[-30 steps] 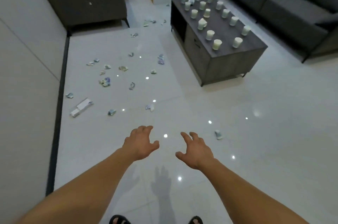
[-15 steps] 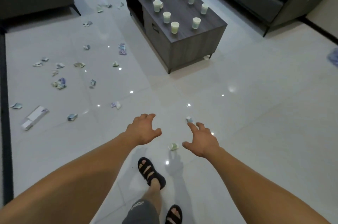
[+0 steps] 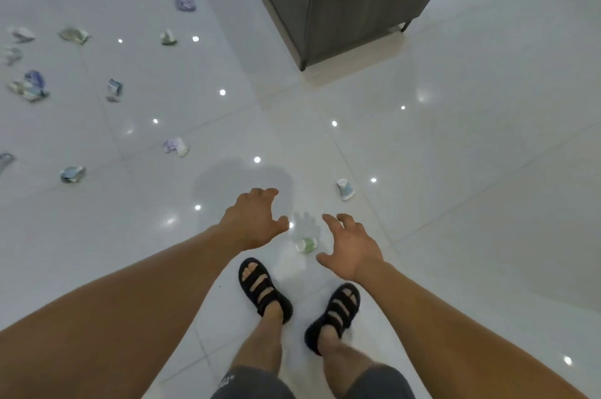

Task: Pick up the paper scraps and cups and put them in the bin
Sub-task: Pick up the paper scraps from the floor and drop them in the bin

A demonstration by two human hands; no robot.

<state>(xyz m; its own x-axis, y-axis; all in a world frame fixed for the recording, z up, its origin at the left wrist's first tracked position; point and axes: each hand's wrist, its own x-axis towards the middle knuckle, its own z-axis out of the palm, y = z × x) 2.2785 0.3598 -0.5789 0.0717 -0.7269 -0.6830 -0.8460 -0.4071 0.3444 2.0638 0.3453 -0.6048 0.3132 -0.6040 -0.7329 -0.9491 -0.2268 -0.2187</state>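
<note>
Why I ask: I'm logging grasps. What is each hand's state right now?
Left hand: open, fingers loosely curled, holding nothing.
Right hand: open, holding nothing; the cup on the floor is not yet touched.

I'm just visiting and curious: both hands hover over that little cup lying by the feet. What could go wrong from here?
The green cup lies on its side on glossy tile, so a nudge from the right hand or left hand might roll it away. It sits just ahead of the left sandal; a step could crush it. No bin is in view, so carried pieces might drop on the way.
</note>
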